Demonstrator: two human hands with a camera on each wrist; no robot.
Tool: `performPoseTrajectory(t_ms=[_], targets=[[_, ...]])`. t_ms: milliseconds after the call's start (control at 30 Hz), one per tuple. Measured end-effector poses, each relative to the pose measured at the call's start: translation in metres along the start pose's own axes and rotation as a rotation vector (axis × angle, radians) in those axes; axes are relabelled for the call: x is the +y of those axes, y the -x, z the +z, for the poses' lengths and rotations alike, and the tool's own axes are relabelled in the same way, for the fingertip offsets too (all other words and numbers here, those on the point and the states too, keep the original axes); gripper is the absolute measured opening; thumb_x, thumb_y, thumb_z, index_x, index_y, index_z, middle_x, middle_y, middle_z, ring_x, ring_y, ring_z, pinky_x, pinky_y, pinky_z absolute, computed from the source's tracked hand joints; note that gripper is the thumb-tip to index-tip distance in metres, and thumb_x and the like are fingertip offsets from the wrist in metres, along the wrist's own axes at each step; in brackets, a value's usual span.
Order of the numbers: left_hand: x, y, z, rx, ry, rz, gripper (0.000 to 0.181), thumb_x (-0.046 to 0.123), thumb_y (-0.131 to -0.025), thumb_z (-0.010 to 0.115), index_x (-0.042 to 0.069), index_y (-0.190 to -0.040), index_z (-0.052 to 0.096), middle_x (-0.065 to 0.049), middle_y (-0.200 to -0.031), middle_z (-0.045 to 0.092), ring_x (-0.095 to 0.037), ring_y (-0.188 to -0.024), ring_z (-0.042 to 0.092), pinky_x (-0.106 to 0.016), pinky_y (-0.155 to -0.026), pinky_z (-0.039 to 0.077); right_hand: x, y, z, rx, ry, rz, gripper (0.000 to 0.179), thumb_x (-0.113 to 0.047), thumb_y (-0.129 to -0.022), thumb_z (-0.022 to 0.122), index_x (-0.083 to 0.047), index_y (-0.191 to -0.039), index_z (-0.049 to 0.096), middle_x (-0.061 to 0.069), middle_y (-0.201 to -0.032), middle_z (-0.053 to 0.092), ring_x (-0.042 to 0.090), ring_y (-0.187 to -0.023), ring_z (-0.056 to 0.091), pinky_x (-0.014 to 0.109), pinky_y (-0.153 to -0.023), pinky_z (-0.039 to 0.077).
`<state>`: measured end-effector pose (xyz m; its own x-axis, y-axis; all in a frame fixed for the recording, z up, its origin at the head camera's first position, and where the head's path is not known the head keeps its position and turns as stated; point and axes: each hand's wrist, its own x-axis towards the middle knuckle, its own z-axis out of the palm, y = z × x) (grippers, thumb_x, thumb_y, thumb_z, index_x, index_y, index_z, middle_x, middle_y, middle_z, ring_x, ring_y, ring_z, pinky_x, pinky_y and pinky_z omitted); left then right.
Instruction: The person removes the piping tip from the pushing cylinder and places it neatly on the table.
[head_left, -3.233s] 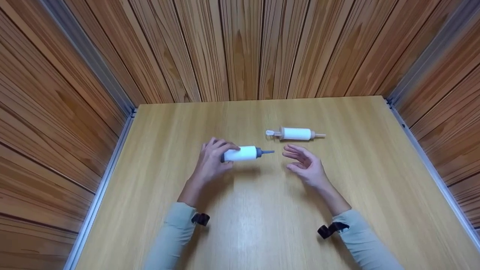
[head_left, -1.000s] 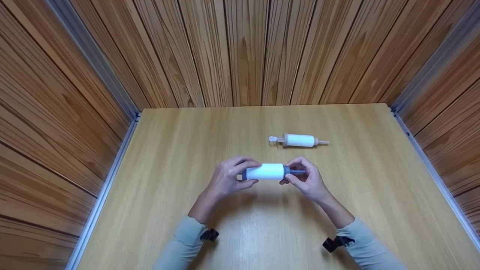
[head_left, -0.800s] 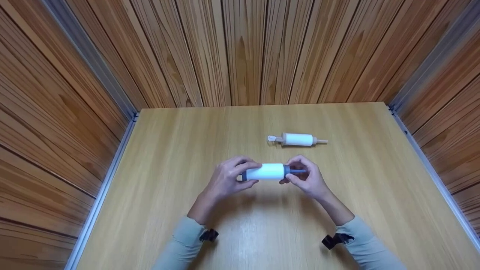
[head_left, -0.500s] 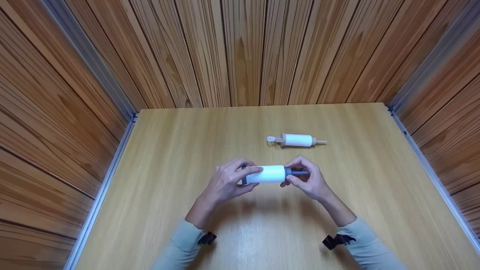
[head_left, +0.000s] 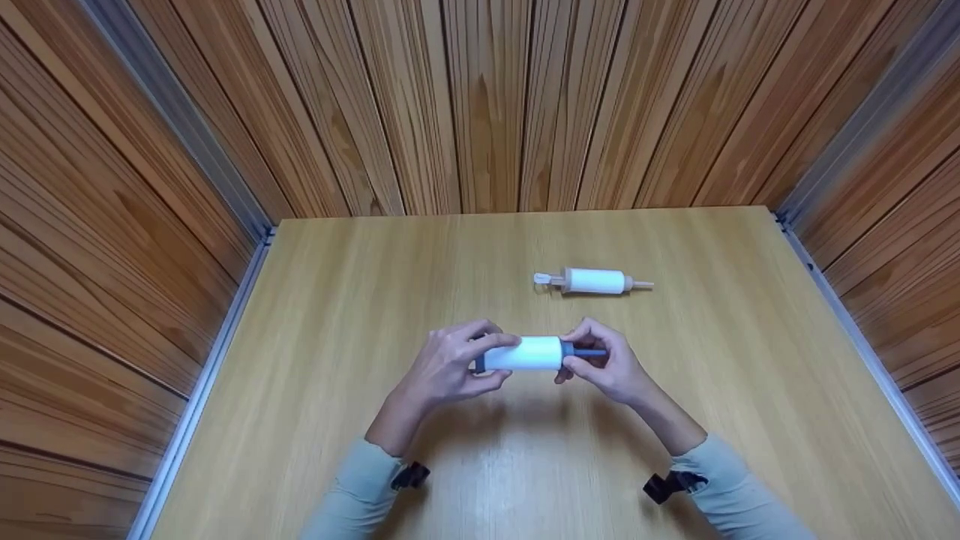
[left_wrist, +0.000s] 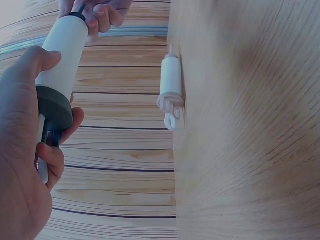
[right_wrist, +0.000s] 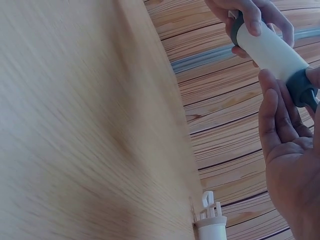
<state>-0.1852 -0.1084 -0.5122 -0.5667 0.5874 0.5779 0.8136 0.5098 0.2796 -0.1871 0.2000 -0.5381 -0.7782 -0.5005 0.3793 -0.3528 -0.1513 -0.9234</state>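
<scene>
A hand balloon pump (head_left: 529, 353) with a white barrel, dark grey end caps and a thin nozzle lies level above the table. My left hand (head_left: 448, 361) grips its handle end, thumb and index finger on the barrel. In the left wrist view, other fingers curl by the white and dark handle (left_wrist: 43, 172) below the cap. My right hand (head_left: 609, 367) pinches the dark collar (right_wrist: 300, 86) at the nozzle end, and the nozzle runs between its fingers. The palm partly covers the nozzle in the right wrist view.
A second pump (head_left: 595, 281), white with beige ends and a looped handle, lies on the wooden table (head_left: 360, 285) beyond my hands, nozzle to the right. Wood-panelled walls (head_left: 480, 105) and metal rails (head_left: 202, 375) bound the table.
Earlier my right hand was apart from the pump; it now holds the nozzle end. The pump has come rightward and closer to me, then shifted slightly back left. The second pump stays put.
</scene>
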Motion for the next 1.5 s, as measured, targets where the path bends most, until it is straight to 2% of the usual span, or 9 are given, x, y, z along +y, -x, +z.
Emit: performPoseTrajectory(t_ms=[167, 500, 633, 800, 967, 1167, 1500], targets=[[0.001, 0.001, -0.001, -0.027, 0.029, -0.029, 0.039, 0.033, -0.096, 0.087, 0.021, -0.133, 0.080, -0.007, -0.116, 0.080, -0.021, -0.089, 0.078, -0.030, -0.073, 0.065, 0.000, 0.001, 0.000, 0.001, 0.010, 0.018, 0.024, 0.019, -0.102, 0.061, 0.022, -0.124, 0.053, -0.009, -0.117, 0.080, 0.011, -0.088, 0.083, 0.031, -0.078, 0.071], [0.002, 0.001, -0.001, -0.054, 0.098, -0.092, 0.039, 0.033, -0.097, 0.085, 0.019, -0.134, 0.078, -0.010, -0.120, 0.080, -0.023, -0.089, 0.078, -0.031, -0.073, 0.065, -0.004, -0.004, -0.003, -0.034, 0.064, -0.044, 0.027, 0.022, -0.098, 0.063, 0.019, -0.123, 0.055, -0.009, -0.118, 0.078, 0.013, -0.094, 0.084, 0.033, -0.082, 0.071], [0.002, 0.000, 0.000, -0.057, 0.094, -0.111, 0.041, 0.033, -0.098, 0.085, 0.019, -0.136, 0.077, -0.009, -0.121, 0.080, -0.023, -0.088, 0.077, -0.030, -0.073, 0.064, -0.006, -0.006, -0.006, -0.019, 0.094, -0.011, 0.031, 0.018, -0.100, 0.062, 0.017, -0.130, 0.055, -0.010, -0.118, 0.079, 0.011, -0.093, 0.084, 0.031, -0.083, 0.070], [-0.001, -0.002, 0.001, -0.047, 0.068, -0.102, 0.040, 0.033, -0.098, 0.086, 0.019, -0.135, 0.078, -0.009, -0.121, 0.080, -0.022, -0.086, 0.076, -0.029, -0.071, 0.062, -0.009, -0.006, -0.009, 0.024, 0.156, 0.046, 0.031, 0.011, -0.107, 0.058, 0.015, -0.137, 0.056, -0.010, -0.109, 0.077, 0.009, -0.087, 0.081, 0.028, -0.080, 0.068], [0.000, -0.007, 0.002, -0.033, 0.047, -0.090, 0.040, 0.032, -0.097, 0.086, 0.019, -0.134, 0.078, -0.008, -0.119, 0.080, -0.020, -0.081, 0.073, -0.025, -0.067, 0.056, -0.012, -0.006, -0.010, 0.056, 0.155, 0.094, 0.025, 0.008, -0.108, 0.063, 0.016, -0.131, 0.060, -0.010, -0.105, 0.077, 0.008, -0.085, 0.079, 0.030, -0.077, 0.070], [0.000, -0.010, 0.002, -0.039, 0.037, -0.088, 0.041, 0.031, -0.096, 0.088, 0.019, -0.133, 0.078, -0.008, -0.119, 0.080, -0.020, -0.082, 0.072, -0.025, -0.069, 0.054, -0.014, -0.007, -0.011, 0.059, 0.150, 0.083, 0.024, 0.010, -0.106, 0.063, 0.018, -0.129, 0.060, -0.011, -0.108, 0.078, 0.008, -0.087, 0.079, 0.034, -0.078, 0.071], [0.001, -0.007, 0.002, -0.054, 0.052, -0.121, 0.040, 0.032, -0.098, 0.086, 0.019, -0.135, 0.078, -0.009, -0.121, 0.080, -0.022, -0.084, 0.074, -0.029, -0.071, 0.060, -0.015, -0.005, -0.009, 0.049, 0.230, 0.063, 0.029, 0.012, -0.102, 0.069, 0.014, -0.130, 0.061, -0.015, -0.121, 0.073, 0.007, -0.099, 0.080, 0.026, -0.086, 0.068]])
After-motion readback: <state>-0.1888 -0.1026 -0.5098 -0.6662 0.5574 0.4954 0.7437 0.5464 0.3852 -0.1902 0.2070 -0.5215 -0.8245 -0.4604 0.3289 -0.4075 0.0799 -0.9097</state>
